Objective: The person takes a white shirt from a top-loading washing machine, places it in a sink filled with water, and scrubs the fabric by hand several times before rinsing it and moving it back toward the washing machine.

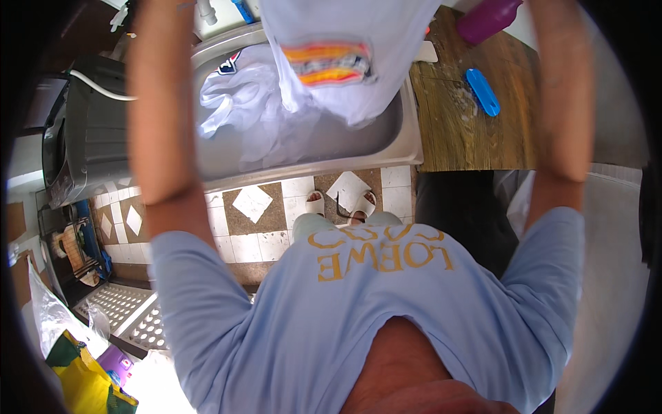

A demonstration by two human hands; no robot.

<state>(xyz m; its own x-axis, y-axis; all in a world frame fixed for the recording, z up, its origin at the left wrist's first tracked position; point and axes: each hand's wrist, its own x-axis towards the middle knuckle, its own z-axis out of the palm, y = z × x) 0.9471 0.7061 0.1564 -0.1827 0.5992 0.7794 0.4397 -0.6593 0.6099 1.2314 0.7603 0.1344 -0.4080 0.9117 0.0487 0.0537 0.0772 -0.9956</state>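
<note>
Both my forearms reach up past the top edge, so my left hand and my right hand are out of view. Between the arms hangs a white garment [345, 58] with a red, orange and yellow print; its top is cut off by the picture's edge. Its lower end hangs over the metal sink [317, 165], slightly blurred. I cannot see what grips it. Inside the sink, another white cloth [245, 90] with a small dark patch lies bunched, partly under cloudy water.
Right of the sink, a wooden counter [441, 138] bears a blue brush-like object [483, 92] and a purple bottle [488, 21]. A dark grey appliance [96, 131] with a white hose stands at left. Below are a tiled floor [258, 245] and a perforated rack [117, 303].
</note>
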